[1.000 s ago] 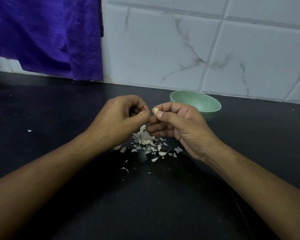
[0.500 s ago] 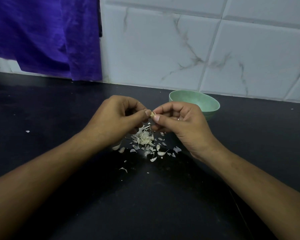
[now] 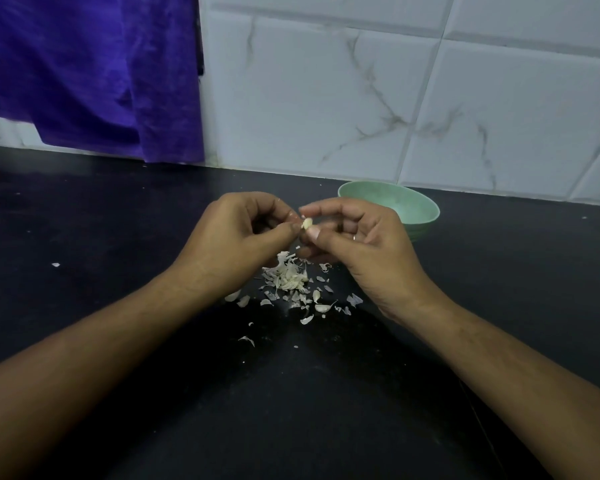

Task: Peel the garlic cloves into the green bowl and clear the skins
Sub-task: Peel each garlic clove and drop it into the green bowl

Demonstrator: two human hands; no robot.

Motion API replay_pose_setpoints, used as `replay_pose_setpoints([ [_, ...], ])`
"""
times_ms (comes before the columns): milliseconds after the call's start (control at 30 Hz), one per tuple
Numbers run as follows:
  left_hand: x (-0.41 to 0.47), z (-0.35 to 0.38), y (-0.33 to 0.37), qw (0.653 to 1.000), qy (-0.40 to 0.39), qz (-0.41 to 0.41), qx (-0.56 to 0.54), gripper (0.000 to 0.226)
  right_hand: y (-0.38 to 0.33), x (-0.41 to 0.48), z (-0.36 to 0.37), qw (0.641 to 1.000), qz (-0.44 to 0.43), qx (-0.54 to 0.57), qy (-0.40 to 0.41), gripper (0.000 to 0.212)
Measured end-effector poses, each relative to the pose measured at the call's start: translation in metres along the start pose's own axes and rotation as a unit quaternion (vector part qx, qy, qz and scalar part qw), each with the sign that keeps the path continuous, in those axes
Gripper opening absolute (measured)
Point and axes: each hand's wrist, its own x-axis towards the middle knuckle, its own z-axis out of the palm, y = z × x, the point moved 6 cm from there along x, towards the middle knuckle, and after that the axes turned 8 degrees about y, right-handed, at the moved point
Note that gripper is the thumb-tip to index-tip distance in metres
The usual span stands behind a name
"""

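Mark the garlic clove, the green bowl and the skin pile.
garlic clove [image 3: 307, 223], head view, its pale exposed side.
green bowl [image 3: 411, 202], head view, bare inner wall.
skin pile [image 3: 288, 276], head view, dense middle heap.

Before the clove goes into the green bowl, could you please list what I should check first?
1. Grip: garlic clove pinched between left hand and right hand: ok.
2. Clove fully peeled: cannot tell, fingers hide most of it.
3. Target: green bowl upright, just behind the right hand: ok.
4. Path from clove to bowl free of obstacles: ok.
5. Skins cleared: not ok, a pile of garlic skins lies on the black counter below the hands.
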Motion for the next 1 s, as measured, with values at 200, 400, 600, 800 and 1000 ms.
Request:
replay_pose_setpoints([
  [200, -0.002, 0.001, 0.007, 0.996, -0.008, 0.048, 0.07, 0.008, 0.007, 0.0, -0.004, 0.996, 0.074, 0.044, 0.02, 0.011],
  [400, -0.004, 0.0, 0.014, 0.979, -0.003, 0.114, 0.169, 0.008, 0.013, -0.002, -0.003, 0.991, 0.119, 0.058, 0.028, 0.013],
  [600, -0.005, 0.001, 0.014, 0.968, -0.011, 0.122, 0.218, 0.027, 0.013, -0.002, -0.004, 0.993, 0.113, 0.026, 0.031, 0.012],
  [800, -0.007, -0.002, 0.023, 0.947, 0.01, 0.149, 0.285, 0.014, 0.015, -0.001, 0.001, 0.996, 0.087, -0.015, -0.003, 0.011],
  [1000, -0.012, 0.001, 0.027, 0.946, 0.011, 0.165, 0.279, 0.019, 0.013, -0.002, 0.001, 0.997, 0.077, -0.02, -0.018, 0.013],
])
